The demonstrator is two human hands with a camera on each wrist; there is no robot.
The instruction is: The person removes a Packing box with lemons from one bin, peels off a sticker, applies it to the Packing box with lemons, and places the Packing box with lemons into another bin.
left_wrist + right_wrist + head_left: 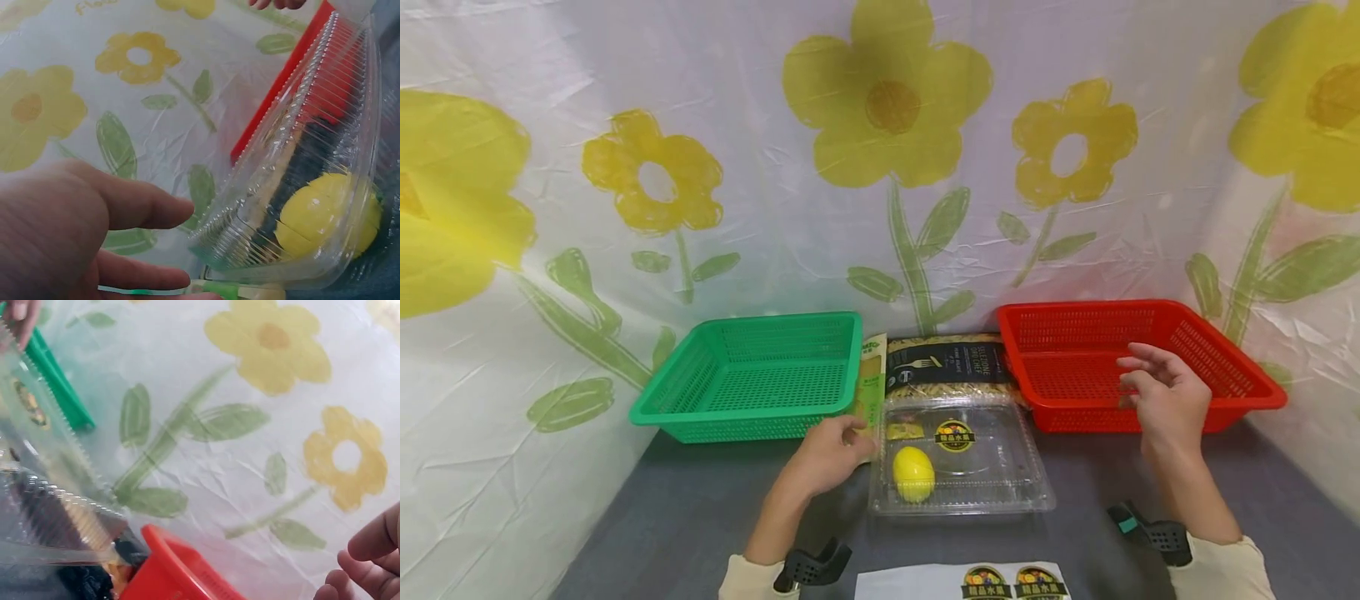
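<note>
The left hand (823,457) rested at the left edge of one clear clamshell box (961,457), fingers loosely curled and holding nothing, fingertips against a green-and-yellow packet (871,392) just beside the box. The right hand (1161,400) hovered above the near rim of the red basket (1225,350), fingers relaxed and partly bent, gripping nothing. Inside the shut box lay one yellow lemon (913,473) at its front left, under a round fruit label (954,435). Behind the box, one dark pasta bag (947,365) lay flat between two baskets: one green basket (752,375) to the left, the red one to the right. All sat on a grey table (700,517) backed by a flowered sheet (887,125). Both forearms reached forward from cream sleeves, each wearing a black wrist mount. A white sheet bearing two stickers (1011,582) lay at the near table edge.
</note>
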